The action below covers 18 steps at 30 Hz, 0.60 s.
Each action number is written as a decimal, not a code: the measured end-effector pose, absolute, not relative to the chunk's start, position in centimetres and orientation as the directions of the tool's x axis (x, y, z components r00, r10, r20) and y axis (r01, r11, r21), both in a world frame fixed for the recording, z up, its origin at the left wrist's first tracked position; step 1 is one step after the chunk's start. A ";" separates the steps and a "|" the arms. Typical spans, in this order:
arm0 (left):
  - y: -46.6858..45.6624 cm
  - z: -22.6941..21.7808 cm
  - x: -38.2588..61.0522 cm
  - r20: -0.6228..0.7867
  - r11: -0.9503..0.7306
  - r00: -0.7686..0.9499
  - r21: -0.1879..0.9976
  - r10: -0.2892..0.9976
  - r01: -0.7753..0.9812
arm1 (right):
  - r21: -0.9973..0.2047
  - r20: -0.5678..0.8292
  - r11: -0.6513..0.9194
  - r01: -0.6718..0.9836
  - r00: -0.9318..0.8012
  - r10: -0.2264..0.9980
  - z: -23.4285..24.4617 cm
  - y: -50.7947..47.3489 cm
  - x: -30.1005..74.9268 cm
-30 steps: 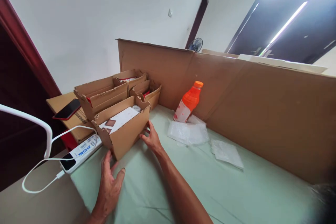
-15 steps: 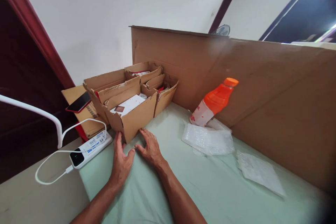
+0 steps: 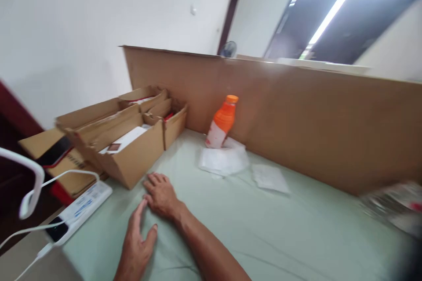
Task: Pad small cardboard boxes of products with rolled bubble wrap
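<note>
My left hand (image 3: pixel 136 243) lies flat and open on the pale green cloth (image 3: pixel 263 232), fingers stretched toward the boxes. My right hand (image 3: pixel 160 194) rests palm down on the cloth just ahead of it, fingers loosely spread, holding nothing. Both sit a little short of an open cardboard box (image 3: pixel 132 160) with a white card inside. The view is blurred by motion.
More open cardboard boxes (image 3: pixel 99 116) stand behind it. An orange bottle (image 3: pixel 221 122) leans on a tall cardboard wall (image 3: pixel 296 118), above bubble-wrap pieces (image 3: pixel 224 160). A white power bank (image 3: pixel 81 208) with cable lies at left; a red phone (image 3: pixel 54 153) on a box.
Both hands have drawn back from the front box and now lie on the cloth. The camera has swung right, showing more of the cardboard wall.
</note>
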<state>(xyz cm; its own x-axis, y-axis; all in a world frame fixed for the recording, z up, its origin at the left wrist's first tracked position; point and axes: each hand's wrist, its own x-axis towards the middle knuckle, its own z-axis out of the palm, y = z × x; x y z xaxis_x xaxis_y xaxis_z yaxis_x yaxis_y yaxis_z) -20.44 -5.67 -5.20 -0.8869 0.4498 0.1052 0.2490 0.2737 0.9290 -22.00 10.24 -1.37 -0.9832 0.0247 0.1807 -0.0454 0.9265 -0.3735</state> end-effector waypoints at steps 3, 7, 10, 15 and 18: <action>-6.1 -4.7 -20.6 0.043 0.351 -0.877 0.906 0.478 0.235 | -0.291 0.210 0.952 -0.098 -0.977 -0.037 -1.5 10.4 -17.0; -5.0 -3.9 -21.4 0.085 0.384 -0.757 0.822 0.648 0.421 | -0.292 0.172 0.949 0.119 -0.970 0.175 -1.2 13.4 -5.6; -2.0 -3.6 -21.8 0.150 0.307 -0.625 0.769 0.766 0.561 | -0.311 0.100 0.816 0.488 -0.837 0.538 -0.8 15.7 4.4; 8.5 -3.1 -23.4 0.219 0.249 -0.480 0.637 0.849 0.730 | -0.344 0.094 0.522 0.780 -0.525 0.846 -0.6 14.2 15.1; 16.7 -2.9 -22.2 0.166 0.269 -0.421 0.554 0.892 0.788 | -0.401 0.148 0.513 0.759 -0.499 0.854 -0.9 12.9 16.3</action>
